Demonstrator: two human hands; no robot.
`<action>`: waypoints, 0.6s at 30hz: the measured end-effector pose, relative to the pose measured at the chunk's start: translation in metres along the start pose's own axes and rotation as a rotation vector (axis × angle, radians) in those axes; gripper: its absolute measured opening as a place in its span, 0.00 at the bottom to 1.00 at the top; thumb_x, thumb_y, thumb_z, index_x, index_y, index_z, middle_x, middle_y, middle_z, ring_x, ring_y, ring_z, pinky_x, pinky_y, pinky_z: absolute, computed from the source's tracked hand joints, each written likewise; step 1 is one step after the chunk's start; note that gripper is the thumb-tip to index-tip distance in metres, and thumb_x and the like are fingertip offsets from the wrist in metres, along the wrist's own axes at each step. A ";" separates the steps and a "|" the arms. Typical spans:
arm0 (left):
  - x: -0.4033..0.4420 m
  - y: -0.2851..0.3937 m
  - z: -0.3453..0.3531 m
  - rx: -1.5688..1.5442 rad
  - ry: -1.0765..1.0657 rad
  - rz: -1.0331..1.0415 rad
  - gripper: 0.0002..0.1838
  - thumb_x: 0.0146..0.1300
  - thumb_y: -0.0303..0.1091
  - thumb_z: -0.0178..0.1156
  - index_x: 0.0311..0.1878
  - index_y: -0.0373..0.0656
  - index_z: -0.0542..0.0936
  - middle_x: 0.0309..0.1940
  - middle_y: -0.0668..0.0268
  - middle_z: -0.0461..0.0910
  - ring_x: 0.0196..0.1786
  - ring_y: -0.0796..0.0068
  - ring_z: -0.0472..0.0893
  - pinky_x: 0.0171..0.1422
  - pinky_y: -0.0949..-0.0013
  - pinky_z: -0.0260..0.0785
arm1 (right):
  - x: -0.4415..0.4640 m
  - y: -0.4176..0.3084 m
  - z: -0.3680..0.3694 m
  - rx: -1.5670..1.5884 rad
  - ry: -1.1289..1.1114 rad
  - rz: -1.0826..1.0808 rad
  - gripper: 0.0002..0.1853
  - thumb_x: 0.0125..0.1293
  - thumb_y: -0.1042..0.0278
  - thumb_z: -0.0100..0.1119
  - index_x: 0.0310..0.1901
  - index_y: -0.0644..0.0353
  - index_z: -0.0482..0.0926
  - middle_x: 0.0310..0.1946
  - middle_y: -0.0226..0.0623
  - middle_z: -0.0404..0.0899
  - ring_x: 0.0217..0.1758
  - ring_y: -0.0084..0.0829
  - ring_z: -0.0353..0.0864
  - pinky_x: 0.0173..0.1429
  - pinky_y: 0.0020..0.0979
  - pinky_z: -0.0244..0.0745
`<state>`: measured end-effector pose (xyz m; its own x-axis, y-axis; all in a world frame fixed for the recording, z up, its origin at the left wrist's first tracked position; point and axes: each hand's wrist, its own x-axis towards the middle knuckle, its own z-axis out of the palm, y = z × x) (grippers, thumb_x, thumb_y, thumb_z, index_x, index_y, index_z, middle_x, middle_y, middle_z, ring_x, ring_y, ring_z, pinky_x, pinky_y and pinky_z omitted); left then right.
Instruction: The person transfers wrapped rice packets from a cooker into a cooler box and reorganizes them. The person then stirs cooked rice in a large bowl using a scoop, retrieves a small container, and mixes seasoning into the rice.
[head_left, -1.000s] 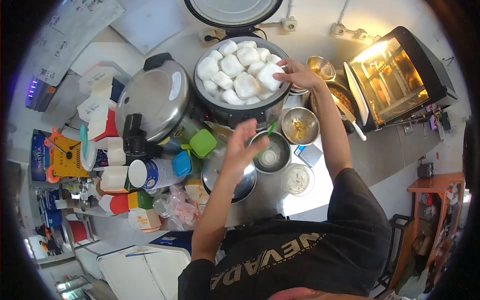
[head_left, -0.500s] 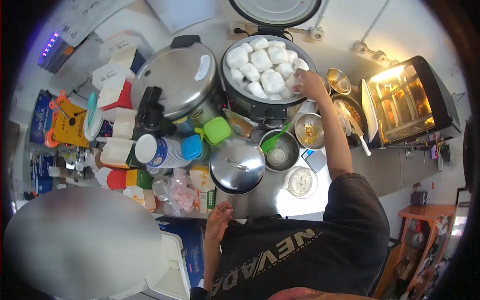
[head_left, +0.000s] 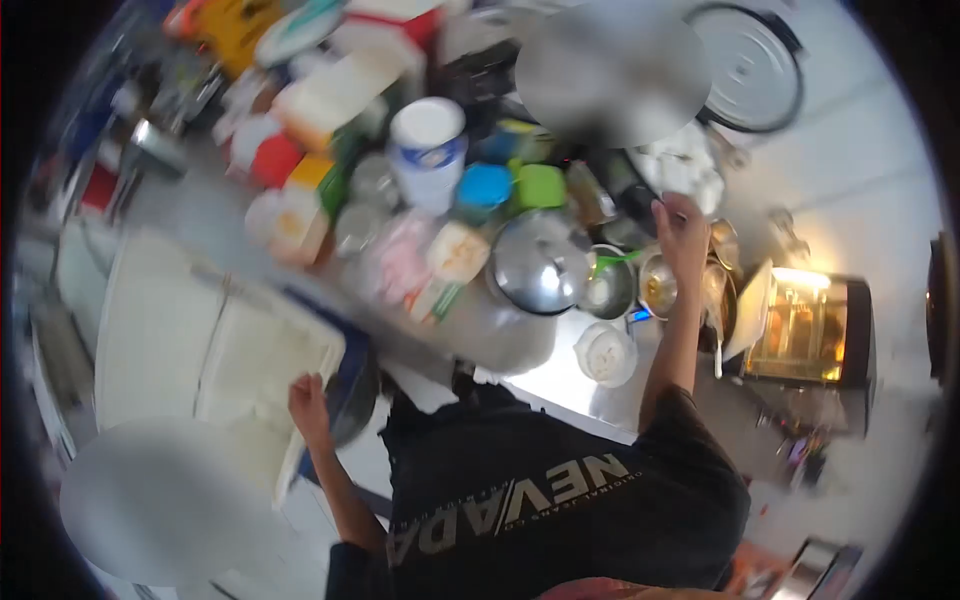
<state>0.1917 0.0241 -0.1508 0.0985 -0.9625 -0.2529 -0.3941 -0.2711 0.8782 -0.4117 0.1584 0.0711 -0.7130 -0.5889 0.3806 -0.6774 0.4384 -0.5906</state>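
My right hand [head_left: 683, 228], with its fingers curled together, is at the front edge of the pot holding white wrapped bundles [head_left: 690, 165]. Whether anything is in its fingers is too blurred to tell. Off to the left, my left hand [head_left: 310, 405] is closed beside the white cooler box [head_left: 265, 365]; its contents, if any, cannot be made out. Between the hands are a lidded metal pot [head_left: 540, 262], a metal bowl [head_left: 608, 290] with a green utensil [head_left: 617, 258], and a white round container [head_left: 606, 354].
Stacked cups [head_left: 430, 160], blue [head_left: 485, 186] and green [head_left: 540, 187] lids, and food boxes [head_left: 290, 225] crowd the counter's left. A lit glass-fronted oven [head_left: 800, 325] stands right, beside a pan [head_left: 722, 300]. Blurred ovals cover two areas.
The view has swung left and blurred. My left hand has moved from above the counter down and left to the cooler. My right hand has shifted from the bundles to the pot's front edge.
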 end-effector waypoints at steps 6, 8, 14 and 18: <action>-0.007 -0.144 -0.148 0.724 0.471 0.306 0.09 0.60 0.33 0.61 0.40 0.38 0.80 0.39 0.51 0.81 0.42 0.45 0.80 0.50 0.50 0.72 | -0.180 -0.222 0.220 0.318 -0.950 -0.451 0.16 0.64 0.66 0.66 0.51 0.63 0.80 0.44 0.40 0.84 0.46 0.30 0.85 0.49 0.31 0.81; -0.004 -0.166 -0.150 0.542 0.376 -0.073 0.08 0.60 0.35 0.60 0.37 0.40 0.79 0.36 0.52 0.81 0.42 0.46 0.80 0.48 0.49 0.71 | -0.237 -0.263 0.294 0.513 -1.261 -0.356 0.17 0.64 0.66 0.66 0.52 0.63 0.80 0.44 0.40 0.84 0.48 0.31 0.84 0.48 0.31 0.81; -0.003 -0.135 -0.143 0.284 0.571 0.021 0.05 0.56 0.31 0.63 0.33 0.42 0.79 0.27 0.59 0.79 0.32 0.56 0.81 0.38 0.55 0.72 | -0.391 -0.326 0.523 0.191 -1.713 -0.763 0.21 0.59 0.59 0.68 0.49 0.65 0.81 0.40 0.46 0.85 0.46 0.38 0.86 0.50 0.36 0.80; -0.007 -0.144 -0.148 0.247 0.637 0.046 0.04 0.52 0.29 0.64 0.29 0.44 0.78 0.24 0.62 0.78 0.27 0.59 0.79 0.33 0.57 0.72 | -0.493 -0.323 0.628 -0.077 -1.926 -0.278 0.30 0.57 0.53 0.70 0.52 0.74 0.78 0.43 0.52 0.84 0.47 0.39 0.85 0.52 0.35 0.79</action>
<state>0.3829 0.0678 -0.2150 0.5656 -0.8132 0.1373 -0.6004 -0.2919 0.7445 0.2722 -0.1192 -0.3724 0.4824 -0.4486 -0.7523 -0.7618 0.2091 -0.6132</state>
